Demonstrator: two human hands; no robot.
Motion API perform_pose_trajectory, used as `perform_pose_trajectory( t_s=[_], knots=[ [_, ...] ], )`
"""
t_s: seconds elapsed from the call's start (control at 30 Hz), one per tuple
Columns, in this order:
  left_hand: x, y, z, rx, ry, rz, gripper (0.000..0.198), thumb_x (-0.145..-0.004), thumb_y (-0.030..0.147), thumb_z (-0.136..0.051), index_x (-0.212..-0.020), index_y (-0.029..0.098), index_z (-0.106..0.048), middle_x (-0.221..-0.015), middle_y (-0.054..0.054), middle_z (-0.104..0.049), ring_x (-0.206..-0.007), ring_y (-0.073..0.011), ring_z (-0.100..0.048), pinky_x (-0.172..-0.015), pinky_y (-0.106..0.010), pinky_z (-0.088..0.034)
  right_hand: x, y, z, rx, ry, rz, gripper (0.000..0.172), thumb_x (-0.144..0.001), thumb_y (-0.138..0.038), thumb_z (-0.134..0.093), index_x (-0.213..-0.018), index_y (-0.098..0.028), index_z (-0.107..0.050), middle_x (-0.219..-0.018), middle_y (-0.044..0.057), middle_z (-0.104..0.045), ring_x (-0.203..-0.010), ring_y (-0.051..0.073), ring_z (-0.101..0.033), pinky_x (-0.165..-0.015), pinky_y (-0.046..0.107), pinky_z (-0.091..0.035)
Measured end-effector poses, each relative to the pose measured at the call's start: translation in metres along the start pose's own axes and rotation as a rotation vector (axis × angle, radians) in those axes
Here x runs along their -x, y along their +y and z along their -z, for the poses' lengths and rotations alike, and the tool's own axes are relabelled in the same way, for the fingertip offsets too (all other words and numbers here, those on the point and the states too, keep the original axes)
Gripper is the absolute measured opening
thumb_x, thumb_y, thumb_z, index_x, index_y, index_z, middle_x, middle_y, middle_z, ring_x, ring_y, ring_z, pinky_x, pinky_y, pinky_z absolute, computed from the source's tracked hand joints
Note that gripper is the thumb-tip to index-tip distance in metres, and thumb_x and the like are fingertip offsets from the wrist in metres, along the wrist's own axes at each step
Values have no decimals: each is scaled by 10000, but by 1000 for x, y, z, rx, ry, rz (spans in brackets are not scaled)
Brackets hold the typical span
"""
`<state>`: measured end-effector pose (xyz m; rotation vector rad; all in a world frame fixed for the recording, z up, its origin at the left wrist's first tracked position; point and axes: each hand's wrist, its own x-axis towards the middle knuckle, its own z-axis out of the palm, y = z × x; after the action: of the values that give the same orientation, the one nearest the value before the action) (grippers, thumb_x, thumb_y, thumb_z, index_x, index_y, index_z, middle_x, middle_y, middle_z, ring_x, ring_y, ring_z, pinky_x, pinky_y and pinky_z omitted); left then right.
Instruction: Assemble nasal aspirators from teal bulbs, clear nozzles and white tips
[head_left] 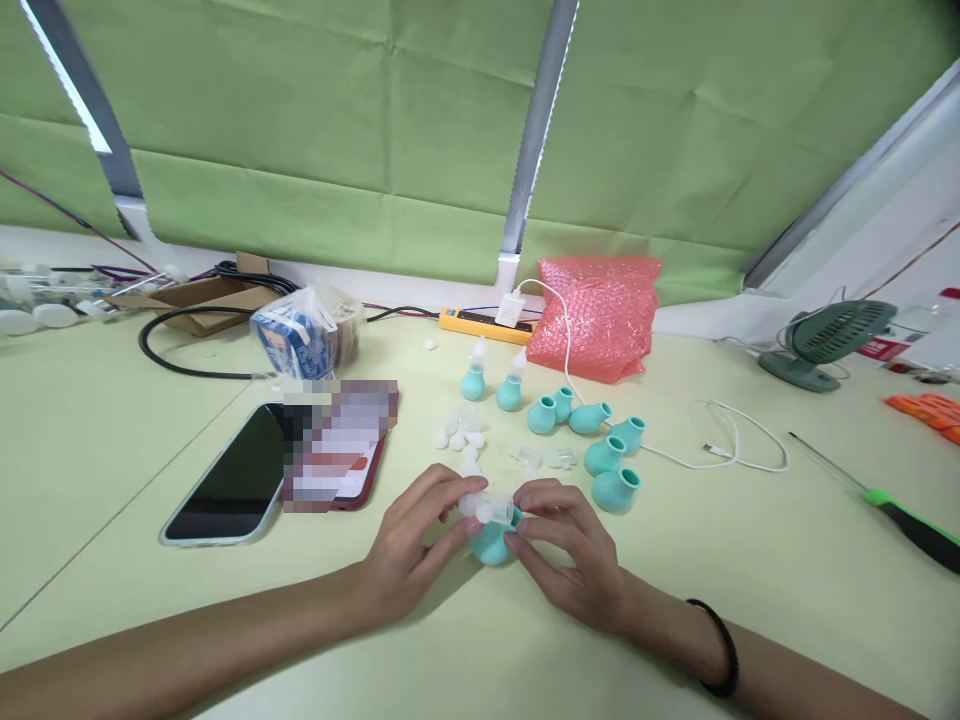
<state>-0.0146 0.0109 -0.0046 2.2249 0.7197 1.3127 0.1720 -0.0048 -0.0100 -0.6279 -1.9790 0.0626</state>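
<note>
Between the fingers of my left hand (420, 530) is a small clear plastic tube (491, 507) with a white round part on it, lying sideways. My right hand (566, 545) pinches a teal squeeze bulb (491, 545) near its neck, just under the tube. Fingertips of the right hand are also close to the tube's right end; whether they touch it I cannot tell. Behind my hands lie loose clear plastic parts (561, 458) and several white round caps (457, 440). Several open-necked teal bulbs (616, 490) lie to the right, and two bulbs with clear tops (472, 383) stand farther back.
Two phones, a black-screened one (225, 480) and a red-cased one (356, 450), lie left. A plastic-wrapped packet (300, 335), a yellow power strip (472, 322) and a pink bubble-wrap bag (596, 320) are behind. At right are a white cable (739, 455), a screwdriver (892, 505) and a green fan (832, 340).
</note>
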Motion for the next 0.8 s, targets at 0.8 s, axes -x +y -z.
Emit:
perform_pose_trajectory(
  t_s=[0.8],
  knots=[
    [-9, 10, 2, -96, -228, 54, 230, -627, 111, -418, -833, 146, -514, -688, -34, -481, -666, -164, -448, -585, -274, -383, -5, -8, 11, -247, -79, -172, 367, -700, -38, -510, -1030, -184, -440, -839, 69, -548, -795, 189, -528, -651, 363, -474]
  ],
)
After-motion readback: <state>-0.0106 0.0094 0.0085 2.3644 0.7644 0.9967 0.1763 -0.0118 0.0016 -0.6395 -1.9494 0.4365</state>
